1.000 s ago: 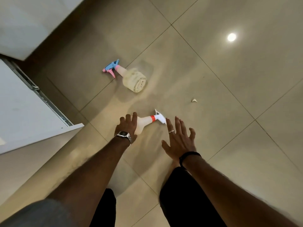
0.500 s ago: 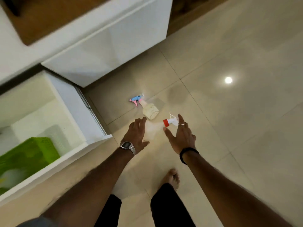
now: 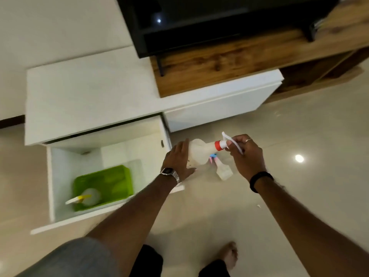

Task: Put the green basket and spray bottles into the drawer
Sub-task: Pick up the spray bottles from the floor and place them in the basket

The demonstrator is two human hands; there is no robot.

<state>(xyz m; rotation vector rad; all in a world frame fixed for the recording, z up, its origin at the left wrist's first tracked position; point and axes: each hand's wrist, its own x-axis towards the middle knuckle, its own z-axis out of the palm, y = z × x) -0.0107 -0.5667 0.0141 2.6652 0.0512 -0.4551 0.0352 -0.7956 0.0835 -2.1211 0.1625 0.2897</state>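
A white spray bottle with a red collar (image 3: 199,150) is lifted off the floor, lying sideways between my hands. My right hand (image 3: 246,154) grips its white trigger head. My left hand (image 3: 178,158) presses flat against the bottle's base, fingers extended. Below it, a second spray bottle with a blue and pink head (image 3: 220,168) lies on the floor. The green basket (image 3: 117,178) sits inside the open white drawer (image 3: 107,214), with a yellow-collared spray bottle (image 3: 87,197) lying in it.
A white cabinet top (image 3: 89,96) runs above the drawer, with a wooden shelf (image 3: 229,62) and a black TV (image 3: 219,21) behind. My bare foot (image 3: 229,254) is on the glossy tiled floor. A small scrap (image 3: 258,206) lies to the right.
I rose and the view swung up toward the cabinet. The red-collared bottle left the floor and came up between both hands beside the drawer's right corner.
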